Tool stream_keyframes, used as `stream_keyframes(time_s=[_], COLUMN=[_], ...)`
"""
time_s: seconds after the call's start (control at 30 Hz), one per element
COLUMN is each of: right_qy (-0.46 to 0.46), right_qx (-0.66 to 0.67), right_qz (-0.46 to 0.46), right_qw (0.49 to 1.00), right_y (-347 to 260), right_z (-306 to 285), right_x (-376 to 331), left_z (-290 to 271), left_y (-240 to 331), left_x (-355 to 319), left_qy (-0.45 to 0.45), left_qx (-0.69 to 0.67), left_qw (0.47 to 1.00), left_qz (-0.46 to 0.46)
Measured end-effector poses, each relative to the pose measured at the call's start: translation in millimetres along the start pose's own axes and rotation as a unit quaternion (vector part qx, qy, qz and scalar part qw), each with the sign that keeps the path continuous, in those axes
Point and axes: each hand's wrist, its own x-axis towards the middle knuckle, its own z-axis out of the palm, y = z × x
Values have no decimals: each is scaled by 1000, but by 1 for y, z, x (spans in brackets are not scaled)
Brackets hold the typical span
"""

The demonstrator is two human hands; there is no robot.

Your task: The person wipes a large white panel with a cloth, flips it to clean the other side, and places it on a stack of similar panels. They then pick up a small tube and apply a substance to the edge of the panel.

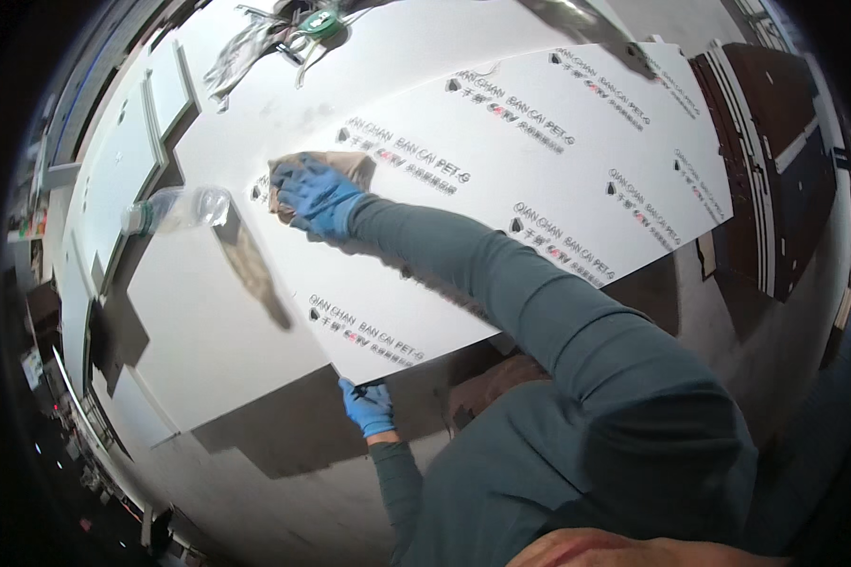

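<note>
White printed panel (539, 180) is lying flat in front of the person, its left edge meeting a plain pale board (199, 321). On its left part, the blue-gloved right hand (317, 196) is grasping a brown cloth (350, 166) and pressing it against the surface. The left hand (367, 406), gloved too, is resting at the panel's near corner; whether it is gripping the edge, I cannot tell. Left of the cloth, a clear plastic bottle (191, 206) is lying on its side. Beyond, a green tool (320, 25) is sitting by a grey cloth (244, 55); dark brown boards (780, 156) are standing at right.
</note>
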Motion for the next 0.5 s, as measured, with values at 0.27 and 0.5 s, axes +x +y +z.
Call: stream_keyframes(time_s=[0.27, 0.5], right_qy=[128, 120], right_qx=[-33, -331], right_qz=[311, 395], right_qw=[941, 849], right_y=[346, 554], right_z=[-128, -213], right_x=[-242, -486], left_z=[14, 26], left_y=[-5, -7], left_x=[9, 16], left_qy=[86, 104], left_qx=[13, 45], left_qw=[996, 993], left_qz=[18, 22])
